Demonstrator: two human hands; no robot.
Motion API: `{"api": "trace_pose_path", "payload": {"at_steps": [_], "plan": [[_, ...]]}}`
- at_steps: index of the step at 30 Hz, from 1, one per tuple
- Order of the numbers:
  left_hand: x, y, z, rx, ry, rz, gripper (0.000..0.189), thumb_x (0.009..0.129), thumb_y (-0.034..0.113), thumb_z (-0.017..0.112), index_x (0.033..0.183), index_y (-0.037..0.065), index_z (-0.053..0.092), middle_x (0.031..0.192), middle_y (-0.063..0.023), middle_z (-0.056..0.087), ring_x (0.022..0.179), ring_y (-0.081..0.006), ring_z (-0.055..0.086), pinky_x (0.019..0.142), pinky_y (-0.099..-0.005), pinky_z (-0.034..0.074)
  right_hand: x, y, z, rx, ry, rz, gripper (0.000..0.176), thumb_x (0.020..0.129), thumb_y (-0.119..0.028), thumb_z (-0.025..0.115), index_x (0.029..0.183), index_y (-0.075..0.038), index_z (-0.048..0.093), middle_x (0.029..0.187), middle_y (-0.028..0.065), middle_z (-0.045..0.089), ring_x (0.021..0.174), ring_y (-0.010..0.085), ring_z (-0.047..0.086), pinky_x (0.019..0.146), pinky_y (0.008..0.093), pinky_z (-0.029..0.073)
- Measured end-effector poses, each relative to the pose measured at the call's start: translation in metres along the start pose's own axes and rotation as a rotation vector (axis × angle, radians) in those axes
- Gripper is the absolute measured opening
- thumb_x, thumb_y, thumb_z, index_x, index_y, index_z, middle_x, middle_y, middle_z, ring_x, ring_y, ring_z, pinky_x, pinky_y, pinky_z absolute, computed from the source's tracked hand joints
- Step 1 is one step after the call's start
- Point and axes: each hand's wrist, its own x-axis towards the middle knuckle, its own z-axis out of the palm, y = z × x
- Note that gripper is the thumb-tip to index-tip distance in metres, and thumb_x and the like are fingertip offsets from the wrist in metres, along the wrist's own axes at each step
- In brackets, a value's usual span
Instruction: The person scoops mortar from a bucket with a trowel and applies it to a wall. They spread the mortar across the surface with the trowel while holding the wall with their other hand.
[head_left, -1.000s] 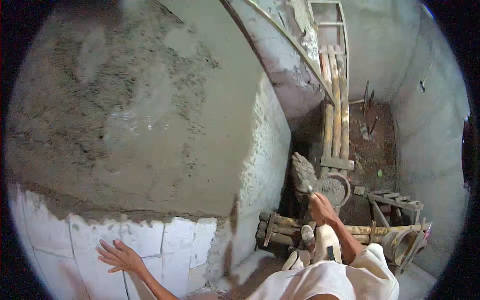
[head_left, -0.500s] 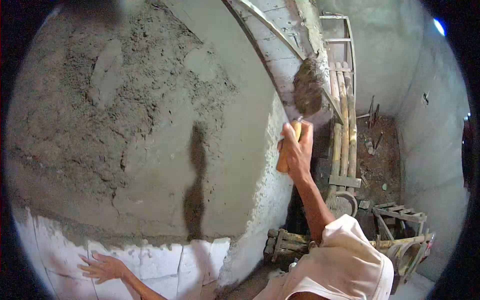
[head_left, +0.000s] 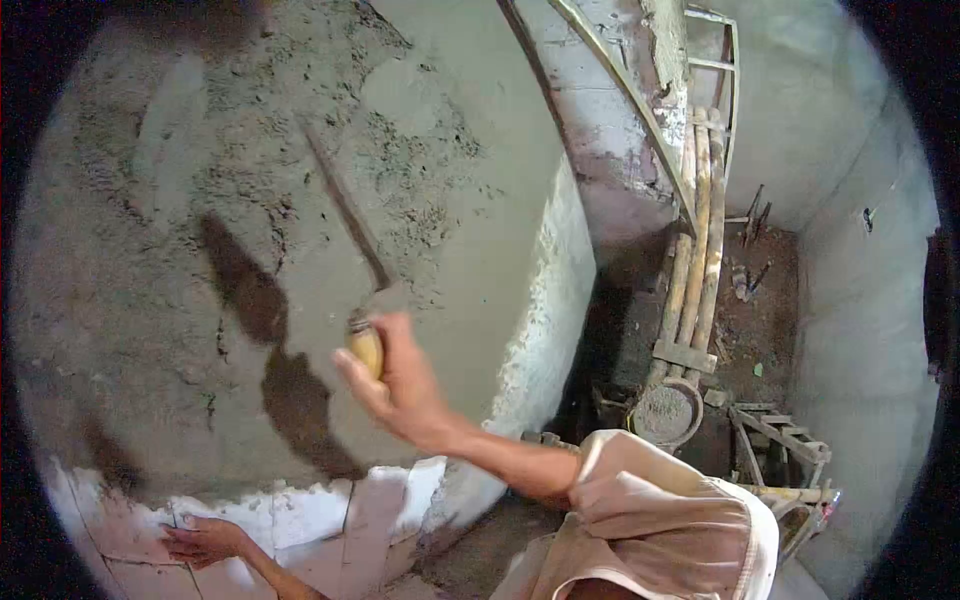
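Taking the view as a clock face, the person's right hand [head_left: 405, 380] is just off the centre toward 8 o'clock, clenched around the wooden handle of a trowel [head_left: 367, 352]. The blade [head_left: 345, 208] reaches from the hand toward 11 o'clock and shows as a narrow dark strip in front of the mortar [head_left: 465, 330]; whether it touches the mortar cannot be told. The mortar is rough toward 10 and 11 o'clock and smoother near the centre. A dark shadow [head_left: 300, 405] lies across it, on the 8 o'clock side of the right hand.

The left hand [head_left: 208, 541] is out between 7 and 8 o'clock, grasping nothing, its fingers extended toward 9 o'clock. It is at the white blocks [head_left: 305, 515] below the mortar's ragged lower edge; contact is unclear.

At 4 o'clock, a round bucket [head_left: 665, 412] holds a grey mix, near the lower end of the bamboo poles [head_left: 690, 285], which run up toward 2 o'clock. Farther out at 4 o'clock is a wooden frame [head_left: 785, 435].
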Motion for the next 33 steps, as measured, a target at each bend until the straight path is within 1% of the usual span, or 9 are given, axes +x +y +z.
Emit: {"api": "trace_pose_path", "payload": {"at_steps": [2, 3, 5, 7, 10, 19, 20, 25, 33], "plan": [[-0.006, 0.001, 0.001, -0.023, 0.03, 0.04, 0.053, 0.101, 0.049, 0.032, 0.147, 0.024, 0.04, 0.155, -0.008, 0.031, 0.141, -0.0325, 0.029, 0.106, -0.0576, 0.024, 0.015, 0.022, -0.055, -0.111, -0.075, 0.051, 0.04, 0.092, -0.03, 0.062, 0.119, -0.005, 0.046, 0.092, 0.0193, 0.058, 0.08, 0.0391, 0.06, 0.066, 0.0431, 0.048], [-0.005, 0.004, -0.001, -0.012, 0.041, 0.058, 0.052, 0.102, 0.048, 0.031, 0.147, 0.024, 0.039, 0.155, -0.007, 0.031, 0.141, -0.0318, 0.03, 0.107, -0.0564, 0.024, 0.032, 0.061, -0.085, -0.433, 0.005, -0.274, 0.036, 0.094, -0.029, 0.06, 0.117, -0.004, 0.05, 0.096, 0.0177, 0.055, 0.076, 0.0361, 0.059, 0.066, 0.0421, 0.048], [0.002, 0.012, -0.009, 0.018, 0.065, 0.092, 0.051, 0.103, 0.046, 0.029, 0.148, 0.024, 0.038, 0.155, -0.0051, 0.031, 0.14, -0.0305, 0.032, 0.107, -0.0539, 0.025, 0.053, 0.117, -0.135, -0.733, 0.026, -0.149, 0.036, 0.097, -0.032, 0.054, 0.115, -0.002, 0.049, 0.091, 0.0153, 0.054, 0.07, 0.0317, 0.056, 0.063, 0.0438, 0.047], [0.006, 0.017, -0.014, -0.042, 0.051, 0.092, 0.052, 0.103, 0.048, 0.026, 0.148, 0.023, 0.038, 0.156, -0.0055, 0.03, 0.14, -0.0301, 0.032, 0.108, -0.0532, 0.024, 0.07, 0.145, -0.163, -0.486, 0.002, 0.266, 0.037, 0.099, -0.037, 0.052, 0.109, -0.001, 0.049, 0.075, 0.0094, 0.052, 0.063, 0.0234, 0.056, 0.058, 0.0395, 0.048], [0.001, 0.006, -0.012, -0.06, 0.012, 0.167, 0.054, 0.103, 0.048, 0.026, 0.148, 0.022, 0.036, 0.156, -0.0061, 0.029, 0.142, -0.0327, 0.029, 0.11, -0.0536, 0.022, 0.096, 0.144, -0.155, -0.061, -0.007, 0.436, 0.039, 0.098, -0.043, 0.054, 0.102, -0.005, 0.048, 0.07, 0.0016, 0.05, 0.054, 0.0088, 0.047, 0.047, 0.0281, 0.041], [-0.005, -0.019, 0.007, 0.002, 0.002, 0.198, 0.05, 0.103, 0.046, 0.028, 0.144, 0.018, 0.036, 0.154, -0.0157, 0.029, 0.139, -0.0413, 0.032, 0.107, -0.0592, 0.029, 0.073, 0.225, -0.073, -0.035, -0.057, 0.649, 0.05, 0.1, -0.049, 0.041, 0.091, -0.001, 0.046, 0.06, 0.0071, 0.051, 0.045, 0.0177, 0.053, 0.043, 0.0348, 0.045], [-0.004, -0.025, 0.006, 0.091, 0.025, 0.41, 0.047, 0.104, 0.042, 0.03, 0.144, 0.016, 0.036, 0.154, -0.0146, 0.03, 0.138, -0.0408, 0.033, 0.107, -0.0585, 0.03, 0.062, 0.229, -0.069, -0.04, -0.06, 0.659, 0.05, 0.1, -0.049, 0.041, 0.091, -0.001, 0.046, 0.06, 0.0071, 0.051, 0.045, 0.0177, 0.053, 0.043, 0.0348, 0.045], [-0.005, -0.005, -0.002, 0.112, -0.019, 0.228, 0.046, 0.104, 0.034, 0.034, 0.145, 0.013, 0.033, 0.155, -0.0139, 0.029, 0.14, -0.0398, 0.031, 0.109, -0.0571, 0.027, 0.001, 0.227, -0.032, 0.219, -0.006, 0.744, 0.047, 0.099, -0.052, 0.042, 0.093, -0.005, 0.047, 0.065, 0.0058, 0.05, 0.049, 0.0162, 0.05, 0.044, 0.0333, 0.044], [0.01, 0.004, -0.011, 0.095, 0.086, 0.443, 0.054, 0.105, 0.042, 0.019, 0.151, 0.017, 0.03, 0.157, -0.0084, 0.026, 0.143, -0.0304, 0.028, 0.109, -0.0488, 0.026, -0.003, 0.201, -0.115, 0.147, -0.161, 0.633, 0.052, 0.098, -0.055, 0.04, 0.099, -0.005, 0.05, 0.06, 0.0047, 0.048, 0.051, 0.0153, 0.05, 0.046, 0.0319, 0.043]]}}
